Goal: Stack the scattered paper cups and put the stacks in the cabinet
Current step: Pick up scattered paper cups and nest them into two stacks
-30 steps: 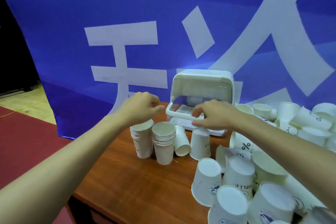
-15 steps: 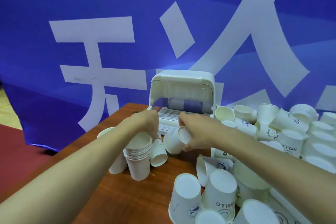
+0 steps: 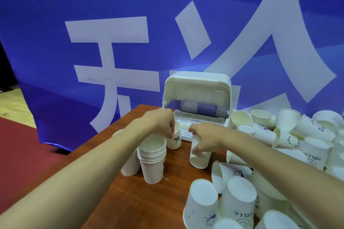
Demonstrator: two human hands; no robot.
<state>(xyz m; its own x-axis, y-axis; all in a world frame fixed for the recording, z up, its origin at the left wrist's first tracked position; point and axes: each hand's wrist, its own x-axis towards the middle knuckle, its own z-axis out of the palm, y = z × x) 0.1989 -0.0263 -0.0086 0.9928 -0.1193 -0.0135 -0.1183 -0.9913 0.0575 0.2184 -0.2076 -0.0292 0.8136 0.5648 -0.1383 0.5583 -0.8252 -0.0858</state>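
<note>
Pinching with the left hand (image 3: 163, 123) the rim of an upright "%" paper cup (image 3: 175, 139), centre frame, just up and right of the nested cup stack (image 3: 151, 160) on the bench (image 3: 139, 206). Curling the right hand (image 3: 203, 136) round a tilted cup (image 3: 200, 158), below the open white cabinet (image 3: 197, 82). Could topple the stack with the left forearm, or crush thin walls by squeezing. Legible: "HELLO", upside down, on loose cups (image 3: 238, 199) lower right; seemingly "Bear" far right.

My left hand (image 3: 162, 124) blocks half the % cup's (image 3: 176, 140) rim; my right hand (image 3: 206, 140) covers the upside-down cup's (image 3: 200, 161) base.
</note>
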